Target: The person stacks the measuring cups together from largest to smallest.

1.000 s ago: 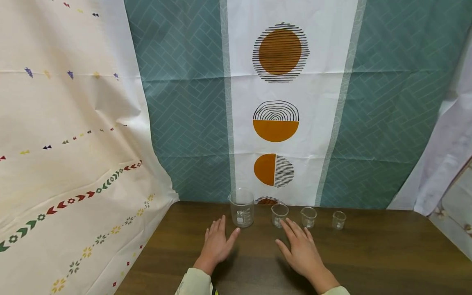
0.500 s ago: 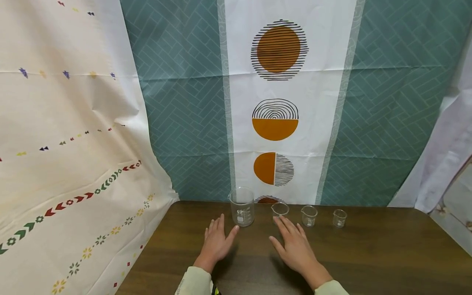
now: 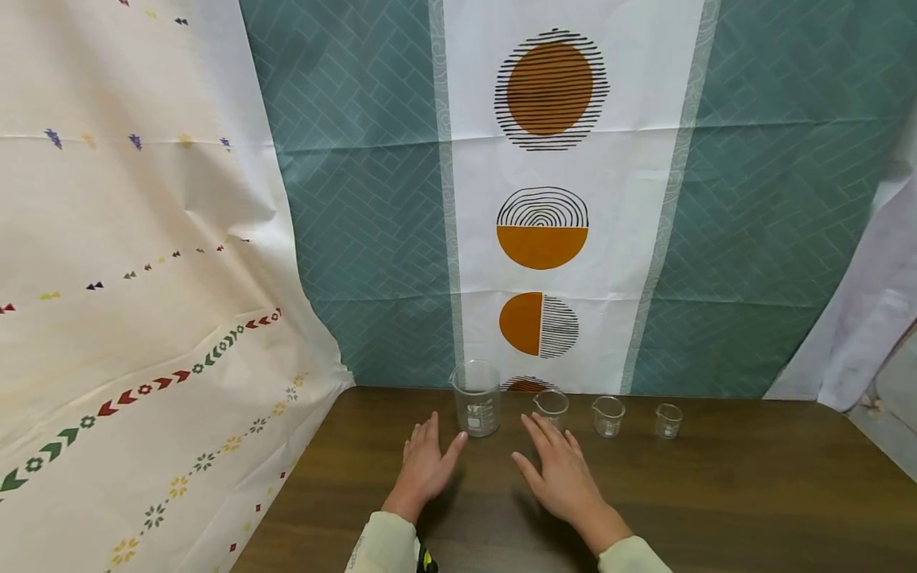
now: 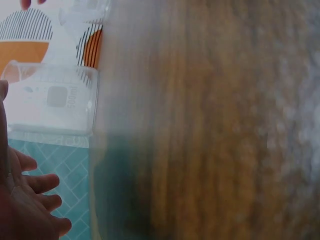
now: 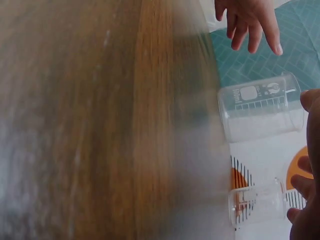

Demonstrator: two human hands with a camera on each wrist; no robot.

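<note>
Four clear glass beakers stand in a row near the back of the wooden table. The largest beaker [image 3: 478, 406] is leftmost; my left hand [image 3: 424, 469] is just in front and to its left, fingers spread, holding nothing. Right of it stands a smaller beaker [image 3: 552, 406], partly hidden by the fingertips of my right hand [image 3: 566, 481], which is spread and empty. In the left wrist view the large beaker [image 4: 52, 102] shows a 500 ml mark beside my left hand [image 4: 27, 200]. The right wrist view shows the large beaker [image 5: 262, 110] and the smaller beaker [image 5: 257, 202].
Two still smaller beakers, one [image 3: 608, 418] and the smallest [image 3: 669, 422], stand farther right on the table [image 3: 752, 477]. A green and white patterned cloth [image 3: 372, 239] hangs behind the table, and a cream cloth [image 3: 143, 334] hangs at the left.
My right hand has moved left, from in front of the middle beakers toward the large one. The left hand has stayed about where it was. The head view has shifted slightly.
</note>
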